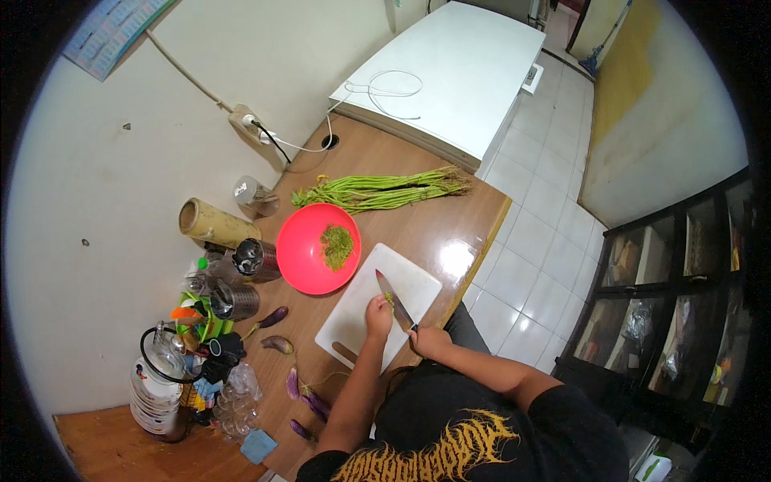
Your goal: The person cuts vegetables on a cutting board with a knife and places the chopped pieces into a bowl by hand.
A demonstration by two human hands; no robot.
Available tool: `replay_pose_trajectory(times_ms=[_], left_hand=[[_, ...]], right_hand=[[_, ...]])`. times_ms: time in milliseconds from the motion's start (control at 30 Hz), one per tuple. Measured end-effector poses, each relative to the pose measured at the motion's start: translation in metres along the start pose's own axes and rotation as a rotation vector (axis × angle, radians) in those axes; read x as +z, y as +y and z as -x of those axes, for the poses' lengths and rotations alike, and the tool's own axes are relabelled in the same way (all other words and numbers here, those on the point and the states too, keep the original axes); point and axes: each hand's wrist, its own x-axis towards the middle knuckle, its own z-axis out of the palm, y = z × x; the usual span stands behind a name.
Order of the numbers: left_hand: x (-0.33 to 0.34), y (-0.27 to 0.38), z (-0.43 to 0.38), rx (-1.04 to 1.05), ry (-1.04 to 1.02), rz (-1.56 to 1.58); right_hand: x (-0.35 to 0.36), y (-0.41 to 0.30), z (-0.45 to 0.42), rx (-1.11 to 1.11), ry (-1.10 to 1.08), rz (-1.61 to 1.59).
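Note:
A white plastic cutting board (355, 301) lies in front of me on the wooden table. My right hand (431, 342) grips the dark handle of a kitchen knife (399, 306), its blade lying diagonally over the board. Beside the blade my left hand (378, 314) has its fingers closed on a small bunch of green vegetable pieces (390, 299), partly hidden by the fingers. Just past the board sits a red plastic bowl (301, 253) holding a heap of chopped greens (337, 247). Behind it lie long green stalks, possibly long beans or leafy stems (385, 190), roots towards the right.
Several small purple eggplants (277, 344) are scattered left of the board. Along the wall stand perforated metal utensil holders (238, 301), a bamboo tube (220, 223), a glass jar (258, 197) and stacked plates (153, 397). A white chest freezer (446, 72) adjoins the table's far end.

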Motion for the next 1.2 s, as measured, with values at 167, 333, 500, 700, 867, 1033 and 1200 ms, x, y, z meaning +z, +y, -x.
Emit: replay_pose_trajectory(times_ms=[167,333,500,700,867,1033,1200], left_hand=[[-0.002,0.007,0.012,0.007,0.016,-0.007],[-0.015,0.009,0.006,0.053,0.012,-0.110],[-0.017,0.028,-0.008,0.168,0.083,-0.320],[-0.020,0.020,-0.016,0.170,-0.063,-0.167],[-0.006,0.029,0.006,0.053,-0.028,-0.063],[-0.007,-0.002,0.022,0.164,0.235,-0.426],[-0.007,0.002,0.029,0.065,0.181,-0.184]], right_hand=[[-0.001,-0.001,-0.002,-0.012,-0.021,0.003],[-0.003,-0.004,-0.001,-0.020,0.001,0.045],[0.002,0.002,0.001,-0.035,0.056,0.038],[0.003,-0.003,0.002,-0.064,0.056,0.037],[0.005,0.013,-0.001,-0.043,0.045,0.038],[0.001,0.010,-0.002,-0.066,0.063,0.018],[-0.002,0.000,-0.001,-0.073,0.018,0.063]])
